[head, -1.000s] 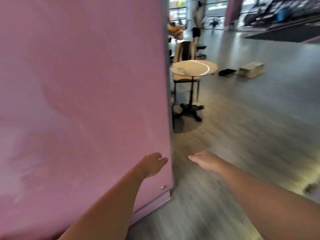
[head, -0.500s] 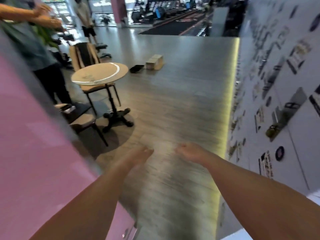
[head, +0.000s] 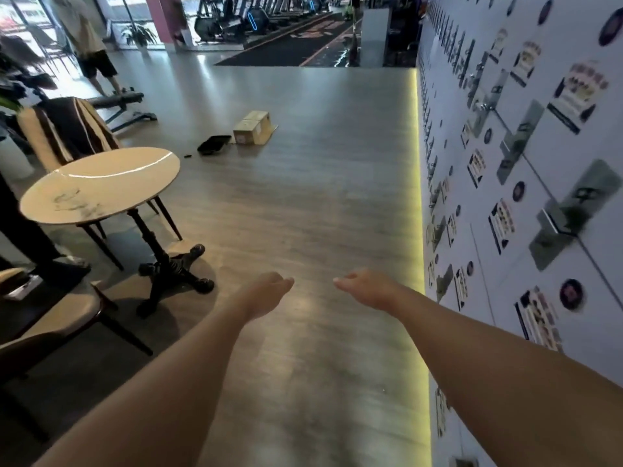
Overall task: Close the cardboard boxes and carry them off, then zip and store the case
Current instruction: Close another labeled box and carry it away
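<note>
Risks first, left side: the chair (head: 64,136) with the striped cloth over it and the round table (head: 101,183) sit close to my line, and the table's spread iron foot (head: 175,271) sticks out toward the open floor (head: 303,203), so I'd judge a clipped toe likely if I drift left with arms full. A person (head: 89,45) stands far back on the left and could step across the route. Left hand (head: 269,288) is out in front, fingers loosely curled, holding nothing. Further ahead on the floor, well apart from both hands, lies the black case (head: 214,144) lying open, with a small dark bit just beside it, and the cardboard boxes (head: 254,127) touching each other right next to it. A flap looks splayed on the floor at the boxes' right; if it isn't folded shut the stack may open when lifted. I can't tell whether the tops are shut. Right hand (head: 367,288) mirrors the left, fingers relaxed, empty. The wall (head: 505,163) with posters and metal handles runs close on my right, so a wide carry could snag there. Versus half a second ago: the pink panel that filled the lower left has gone from view, the view has swung left to right so the wall looms larger, the boxes sit nearer centre, and both hands have stayed empty and level.
</note>
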Motion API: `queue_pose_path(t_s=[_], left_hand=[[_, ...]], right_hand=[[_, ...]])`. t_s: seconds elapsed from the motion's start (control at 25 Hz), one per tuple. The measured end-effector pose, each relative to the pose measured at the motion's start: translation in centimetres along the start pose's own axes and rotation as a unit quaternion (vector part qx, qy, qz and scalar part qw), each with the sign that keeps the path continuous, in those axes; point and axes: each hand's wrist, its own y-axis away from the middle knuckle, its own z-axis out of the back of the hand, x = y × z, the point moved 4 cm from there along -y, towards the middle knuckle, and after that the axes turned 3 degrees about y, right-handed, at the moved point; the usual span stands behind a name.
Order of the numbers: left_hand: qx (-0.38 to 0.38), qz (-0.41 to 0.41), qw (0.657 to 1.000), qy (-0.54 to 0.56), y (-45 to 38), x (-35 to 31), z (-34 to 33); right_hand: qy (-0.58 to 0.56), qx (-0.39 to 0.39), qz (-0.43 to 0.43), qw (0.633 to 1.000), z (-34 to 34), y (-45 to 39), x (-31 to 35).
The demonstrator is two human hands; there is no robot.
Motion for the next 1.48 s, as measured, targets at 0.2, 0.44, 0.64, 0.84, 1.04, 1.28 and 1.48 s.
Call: queue_pose_path(t_s=[0.2,0.44,0.64,0.84,1.04,1.28,1.48], left_hand=[[0.003,-0.033,0.999,-0.026,-12.4,-3.7,4.5],[-0.002,-0.069,0.998,-0.009,-31.8,-6.6,12.1],[-0.008,-0.085,0.996,-0.013,-46.3,-10.1,19.3],[-0.006,-0.070,0.997,-0.032,-61.9,-12.4,23.7],[-0.023,-0.037,0.997,-0.056,-79.5,-16.0,27.3],[-0.032,0.000,0.999,-0.022,-95.4,-21.0,33.5],[-0.048,0.027,0.998,-0.011,-109.9,-22.4,40.2]], right_hand=[[-0.009,-0.018,0.010,1.000,6.5,-12.2,0.8],[0.003,-0.037,-0.008,0.999,14.8,-30.7,2.6],[-0.027,-0.052,-0.019,0.998,20.9,-44.6,4.3],[0.011,-0.025,-0.014,1.000,26.7,-60.0,3.9],[0.020,-0.009,-0.001,1.000,34.0,-78.1,1.9],[0.025,0.001,0.011,1.000,43.9,-94.7,2.2],[0.018,0.008,0.032,0.999,50.0,-110.4,3.8]])
